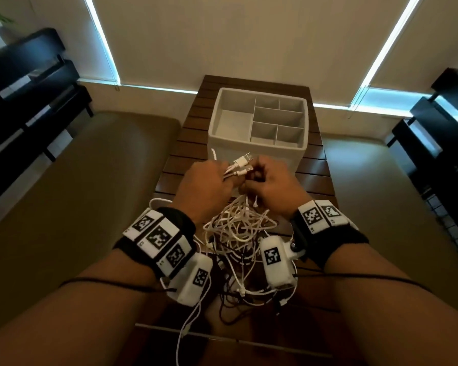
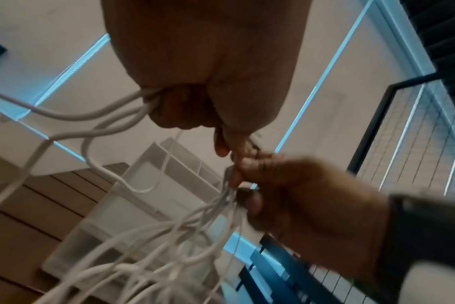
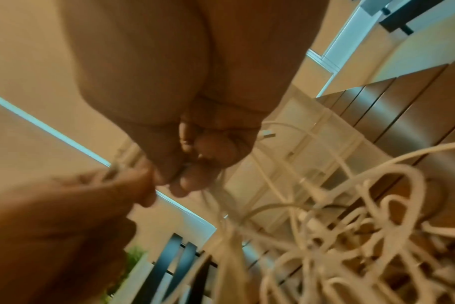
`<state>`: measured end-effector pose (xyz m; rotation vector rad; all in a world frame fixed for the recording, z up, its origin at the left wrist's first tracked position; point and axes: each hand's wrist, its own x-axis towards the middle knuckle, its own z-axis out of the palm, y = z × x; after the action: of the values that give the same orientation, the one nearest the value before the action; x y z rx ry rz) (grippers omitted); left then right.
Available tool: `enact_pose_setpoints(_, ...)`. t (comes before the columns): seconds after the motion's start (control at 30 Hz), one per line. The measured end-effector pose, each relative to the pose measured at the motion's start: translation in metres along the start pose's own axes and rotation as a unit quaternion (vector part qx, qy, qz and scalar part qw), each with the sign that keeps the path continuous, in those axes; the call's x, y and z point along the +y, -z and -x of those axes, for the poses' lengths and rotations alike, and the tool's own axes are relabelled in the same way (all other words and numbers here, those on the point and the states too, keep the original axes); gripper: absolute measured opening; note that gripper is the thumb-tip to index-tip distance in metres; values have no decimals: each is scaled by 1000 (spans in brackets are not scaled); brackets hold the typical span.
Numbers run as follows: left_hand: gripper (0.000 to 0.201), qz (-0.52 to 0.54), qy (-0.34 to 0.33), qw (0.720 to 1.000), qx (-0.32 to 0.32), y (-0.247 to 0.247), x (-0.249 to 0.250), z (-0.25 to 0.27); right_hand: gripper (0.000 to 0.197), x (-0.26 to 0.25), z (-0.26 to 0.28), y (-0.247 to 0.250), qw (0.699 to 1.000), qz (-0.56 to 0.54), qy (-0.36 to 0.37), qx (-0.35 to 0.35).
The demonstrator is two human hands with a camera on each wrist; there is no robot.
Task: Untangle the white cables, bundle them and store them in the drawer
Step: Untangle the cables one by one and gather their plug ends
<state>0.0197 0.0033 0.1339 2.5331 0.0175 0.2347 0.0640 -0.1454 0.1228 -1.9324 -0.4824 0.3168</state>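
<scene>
Head view showed the left hand (image 1: 201, 180) clenching cable (image 1: 238, 228) plug ends, the right hand (image 1: 270, 180) pinching strands beside them, before the drawer (image 1: 257, 151); hard pulling could tighten knots; black cords (image 1: 238, 294) might follow

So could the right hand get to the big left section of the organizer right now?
Probably not yet. The way to the organizer looks open, but the right hand and left hand both grip the tangled white cables.

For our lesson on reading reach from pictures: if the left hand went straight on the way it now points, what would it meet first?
Probably the near wall of the grey divided drawer on the slatted table. The left hand, gripping white cables, points at it; depth is unclear.
</scene>
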Motion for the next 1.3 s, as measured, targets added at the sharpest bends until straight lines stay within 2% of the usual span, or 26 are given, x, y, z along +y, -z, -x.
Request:
enact_pose_setpoints(0.1,38,48,-3,999,18,6,3,-3,21,8,3,2,999,-16,-6,-43)
enact_pose_setpoints(0.17,37,125,1,991,56,13,12,-2,12,17,-3,4,997,56,3,-47)
enact_pose_setpoints(0.23,31,170,-4,980,103,27,19,-2,7,28,-7,6,984,166,-1,-71)
enact_pose_setpoints(0.3,21,158,-8,979,130,45,17,-4,10,37,-5,8,975,208,-23,-75)
enact_pose_setpoints(0.33,21,139,-6,981,137,53,12,-5,11,36,-3,8,981,178,-40,-65)
enact_pose_setpoints(0.4,23,82,20,988,133,64,-2,-10,12,28,2,9,996,61,-61,-22)
enact_pose_setpoints(0.5,16,-22,77,993,90,67,-19,-14,12,6,2,11,998,-44,-26,24)
enact_pose_setpoints(0.57,13,-55,75,991,97,64,-17,-12,13,-3,-1,11,1000,-15,-20,12)
enact_pose_setpoints(0.67,15,-39,2,990,134,51,2,-4,15,-13,-3,8,988,148,-7,-47)
enact_pose_setpoints(0.73,16,4,-20,997,79,36,12,-2,19,-19,-4,7,985,162,2,-54)
enact_pose_setpoints(0.8,16,47,-8,999,-6,22,13,-6,23,-18,-6,7,987,156,19,-32)
enact_pose_setpoints(0.83,22,58,-1,998,-35,17,11,-8,20,-16,-5,7,988,152,27,-21)
enact_pose_setpoints(0.93,33,65,7,995,-76,12,5,-13,12,-8,3,6,995,92,18,-19)
enact_pose_setpoints(1.03,29,32,-6,997,-73,15,9,-13,13,0,7,4,998,7,-51,-29)
enact_pose_setpoints(1.13,23,100,-23,995,-10,28,24,-12,3,22,7,2,987,110,-78,-90)
enact_pose_setpoints(1.17,23,131,-27,991,25,37,28,-14,8,31,8,2,980,149,-85,-103)
enact_pose_setpoints(1.23,25,125,-40,989,70,57,26,-20,12,45,8,3,977,173,-86,-87)
enact_pose_setpoints(1.3,26,40,-29,997,57,68,15,-26,16,44,9,8,985,148,-77,-31)
